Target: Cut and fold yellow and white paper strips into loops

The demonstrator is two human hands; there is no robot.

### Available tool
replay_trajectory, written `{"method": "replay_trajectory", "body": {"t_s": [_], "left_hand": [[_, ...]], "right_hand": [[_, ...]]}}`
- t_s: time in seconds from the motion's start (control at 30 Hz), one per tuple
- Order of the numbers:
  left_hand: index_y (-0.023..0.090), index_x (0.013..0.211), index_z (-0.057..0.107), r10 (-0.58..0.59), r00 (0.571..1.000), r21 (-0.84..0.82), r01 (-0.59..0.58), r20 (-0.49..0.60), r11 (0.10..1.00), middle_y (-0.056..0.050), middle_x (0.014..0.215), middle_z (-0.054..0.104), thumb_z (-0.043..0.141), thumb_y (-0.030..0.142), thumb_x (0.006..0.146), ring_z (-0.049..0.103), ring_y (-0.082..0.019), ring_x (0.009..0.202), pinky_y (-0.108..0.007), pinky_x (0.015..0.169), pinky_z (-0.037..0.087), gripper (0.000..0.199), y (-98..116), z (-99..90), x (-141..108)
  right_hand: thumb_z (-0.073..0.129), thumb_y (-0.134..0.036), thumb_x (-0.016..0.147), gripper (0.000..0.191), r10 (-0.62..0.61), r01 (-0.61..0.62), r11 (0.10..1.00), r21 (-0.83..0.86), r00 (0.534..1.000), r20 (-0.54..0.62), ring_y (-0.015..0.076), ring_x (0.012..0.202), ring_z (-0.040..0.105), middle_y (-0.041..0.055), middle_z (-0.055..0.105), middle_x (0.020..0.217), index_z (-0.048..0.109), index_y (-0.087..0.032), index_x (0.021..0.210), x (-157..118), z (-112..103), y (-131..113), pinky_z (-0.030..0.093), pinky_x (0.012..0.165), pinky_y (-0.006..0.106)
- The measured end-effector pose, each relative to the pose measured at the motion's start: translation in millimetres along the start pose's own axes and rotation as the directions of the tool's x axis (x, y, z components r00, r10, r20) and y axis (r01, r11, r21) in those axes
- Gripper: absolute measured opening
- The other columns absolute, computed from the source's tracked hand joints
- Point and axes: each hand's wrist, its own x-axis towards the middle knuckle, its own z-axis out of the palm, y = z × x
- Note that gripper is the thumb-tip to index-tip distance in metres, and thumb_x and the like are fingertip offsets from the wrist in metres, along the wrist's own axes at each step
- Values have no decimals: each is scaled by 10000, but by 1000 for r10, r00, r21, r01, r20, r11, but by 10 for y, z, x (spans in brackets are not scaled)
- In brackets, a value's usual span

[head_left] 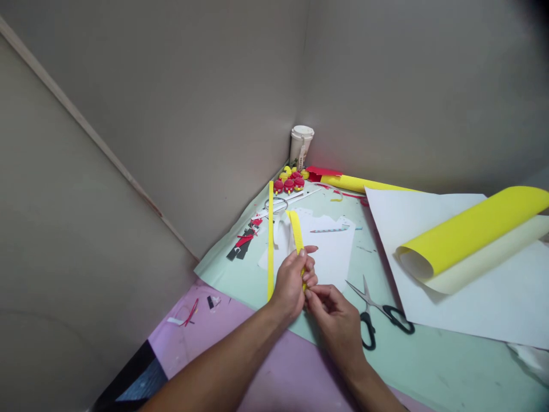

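Observation:
My left hand point(295, 280) is closed round a ridged yellow paper strip point(296, 230), whose upper end curves away above my fingers. Just below, the fingers of my right hand point(332, 315) pinch the strip's lower end, mostly hidden between the two hands. A straight yellow strip point(270, 240) stretches along the table to the left of my left hand. Behind my hands are white paper sheets point(330, 252) with a pencil point(330, 230) on them. Open scissors point(372, 306) with black handles lie right of my right hand.
Small red and yellow paper figures point(289, 185) sit in the corner before a lidded white cup point(301, 146). Black and red scraps point(244, 243) lie at left. A rolled yellow sheet point(472, 234) rests on large white paper point(480, 306) at right. Grey walls point(235, 114) enclose the corner.

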Motion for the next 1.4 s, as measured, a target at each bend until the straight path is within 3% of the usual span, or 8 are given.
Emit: {"method": "replay_trajectory", "body": {"t_s": [0.13, 0.27, 0.4, 0.5, 0.63, 0.87, 1.23, 1.4], "left_hand": [[129, 1011, 612, 8, 1000, 18, -8, -4, 1000, 52, 659, 409, 712, 369, 794, 280, -34, 483, -161, 435, 258, 339, 28, -7, 2], [137, 998, 597, -5, 999, 70, 2, 39, 998, 59, 650, 394, 701, 402, 796, 259, -33, 476, -160, 428, 223, 349, 36, -2, -28], [154, 910, 560, -76, 989, 152, 56, 129, 987, 60, 643, 395, 685, 460, 802, 254, -34, 476, -161, 429, 197, 348, -31, 33, -108], [172, 793, 481, -131, 976, 196, 96, 174, 976, 58, 638, 401, 689, 486, 794, 253, -33, 477, -162, 434, 180, 377, -92, 49, -158], [180, 782, 460, -202, 960, 241, 153, 192, 958, 62, 626, 395, 696, 509, 785, 223, -31, 468, -169, 434, 147, 405, -119, 46, -168], [174, 734, 464, -226, 959, 253, 180, 170, 951, 43, 613, 410, 618, 613, 809, 228, -37, 462, -181, 423, 159, 472, -138, 39, -127], [178, 719, 446, -230, 964, 297, 182, 134, 937, 42, 599, 430, 570, 645, 823, 235, -38, 447, -188, 420, 151, 495, -173, 35, -111], [181, 775, 451, -226, 966, 342, 172, 124, 924, 59, 605, 418, 560, 655, 822, 219, -32, 447, -182, 429, 140, 489, -181, 27, -106]], "right_hand": [[656, -402, 816, 208, -28, 28, 1000, 12, 1000, -3, 198, 744, 662, 50, 734, 831, 701, -206, 871, -8, -22, -9, 518, 688, 293], [630, -459, 834, 303, 17, -9, 998, 66, 993, -118, 240, 902, 660, 88, 715, 998, 677, -204, 990, 106, -144, -50, 526, 769, 342], [574, -530, 866, 387, 79, -88, 975, 206, 996, 52, 253, 1016, 636, 93, 706, 1070, 698, -208, 1042, 349, -297, -168, 497, 898, 376], [570, -568, 857, 419, 61, -90, 974, 209, 988, 141, 238, 874, 648, 77, 717, 887, 727, -191, 951, 522, -352, -250, 503, 846, 361], [645, -579, 792, 405, 58, -84, 984, 158, 985, 160, 214, 721, 616, 42, 673, 706, 736, -186, 828, 666, -359, -309, 505, 696, 320], [716, -528, 741, 351, 116, -143, 971, 194, 983, 144, 167, 660, 601, -8, 640, 638, 664, -200, 629, 702, -368, -337, 477, 652, 272], [718, -504, 745, 319, 146, -176, 958, 227, 979, 143, 170, 687, 612, -3, 628, 629, 684, -200, 653, 695, -375, -308, 473, 678, 278], [710, -523, 747, 358, 144, -172, 961, 216, 979, 142, 155, 619, 516, -27, 500, 538, 645, -197, 614, 696, -373, -303, 411, 612, 277]]}}
